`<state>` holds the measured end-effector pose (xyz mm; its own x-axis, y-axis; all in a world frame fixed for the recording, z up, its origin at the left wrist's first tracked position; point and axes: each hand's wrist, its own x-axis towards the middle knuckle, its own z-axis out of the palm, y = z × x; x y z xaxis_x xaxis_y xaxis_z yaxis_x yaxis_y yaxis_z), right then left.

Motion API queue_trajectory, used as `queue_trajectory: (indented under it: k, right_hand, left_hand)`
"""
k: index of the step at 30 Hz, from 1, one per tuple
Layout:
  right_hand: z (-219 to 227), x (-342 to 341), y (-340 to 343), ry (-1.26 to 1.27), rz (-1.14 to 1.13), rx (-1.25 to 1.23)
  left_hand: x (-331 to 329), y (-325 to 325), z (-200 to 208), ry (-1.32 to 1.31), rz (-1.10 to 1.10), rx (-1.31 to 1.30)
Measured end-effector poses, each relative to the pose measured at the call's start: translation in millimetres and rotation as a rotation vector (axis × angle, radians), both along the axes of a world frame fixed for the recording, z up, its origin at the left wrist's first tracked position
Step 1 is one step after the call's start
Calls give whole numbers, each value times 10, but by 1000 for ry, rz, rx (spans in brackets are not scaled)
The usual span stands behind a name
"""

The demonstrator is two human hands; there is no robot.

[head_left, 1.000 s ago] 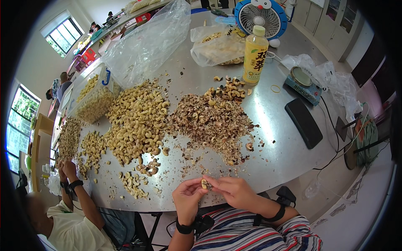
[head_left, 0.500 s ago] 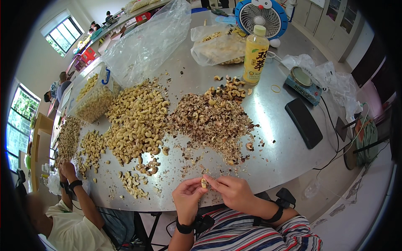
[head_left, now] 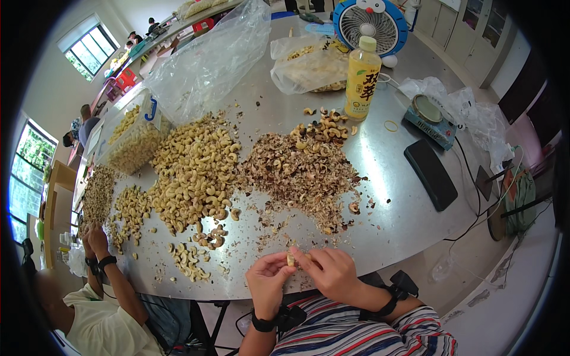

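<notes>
Near the front edge of the metal table, my left hand (head_left: 268,281) pinches a pale cashew nut (head_left: 290,260) between thumb and fingertips. My right hand (head_left: 332,274) is closed, its thumb at the nut's right side; what its curled fingers hold, if anything, is hidden. Just beyond my hands spreads a heap of brown cashew skins (head_left: 297,169). To its left lies a big pile of pale cashews (head_left: 196,166). A small group of cashews (head_left: 189,261) sits nearer the edge, left of my left hand.
A clear plastic tub of cashews (head_left: 133,133) stands at the left, beside a large clear bag (head_left: 208,59). Farther back are a bottle (head_left: 362,80), a filled bag (head_left: 312,65) and a blue fan (head_left: 371,29). A black phone (head_left: 430,175) lies right. A co-worker's hands (head_left: 95,240) are at far left.
My right thumb has shifted against the cashew, and my right hand has turned slightly. My left hand keeps its pinch on the nut, almost in the same place.
</notes>
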<state>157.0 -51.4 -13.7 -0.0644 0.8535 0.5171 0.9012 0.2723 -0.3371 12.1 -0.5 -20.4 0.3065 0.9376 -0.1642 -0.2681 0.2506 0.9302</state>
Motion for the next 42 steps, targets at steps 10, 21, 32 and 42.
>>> queue_trajectory:
  k: [10,21,32,42]
  right_hand:
    - [40,37,13,762,163,-222]
    - [104,171,57,1071,161,-499]
    - [86,179,58,1073,176,-429]
    - [126,233,13,1463,300,-654]
  left_hand:
    - [14,3,37,-43,-3,-31]
    - [33,25,93,-33,-28,2]
    - [46,-27,108,99,-94,179]
    - [47,3,169,313,-68,538]
